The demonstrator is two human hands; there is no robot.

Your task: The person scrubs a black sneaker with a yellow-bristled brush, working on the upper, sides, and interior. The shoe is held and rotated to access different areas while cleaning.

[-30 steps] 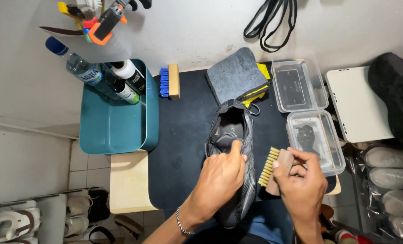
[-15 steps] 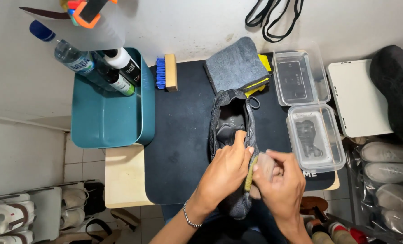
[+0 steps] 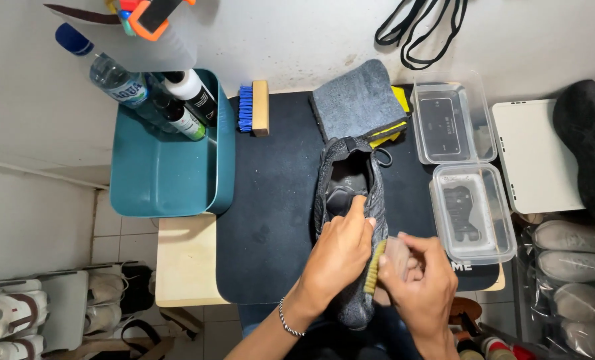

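Shoe [image 3: 348,200] — a dark grey knit sneaker — lies lengthwise on the black mat [image 3: 271,220], its opening toward twelve o'clock and its toe toward six, near the person's body. The left hand [image 3: 335,257], with a bead bracelet at the wrist, grips the shoe's upper from the nine o'clock side, thumb hooked over the collar edge. The right hand [image 3: 415,283] is clenched around a wooden brush [image 3: 385,261] with pale bristles, and those bristles press against the shoe's side at about three o'clock. At twelve o'clock from the shoe lies a folded grey cloth [image 3: 356,100] over a yellow one. Toward two and three o'clock stand two clear plastic boxes [image 3: 472,213] — each with something dark inside. At ten o'clock a blue-bristled brush [image 3: 253,107] rests on the mat's far edge, and beyond it a teal tub [image 3: 161,177] holds several bottles [image 3: 177,107].
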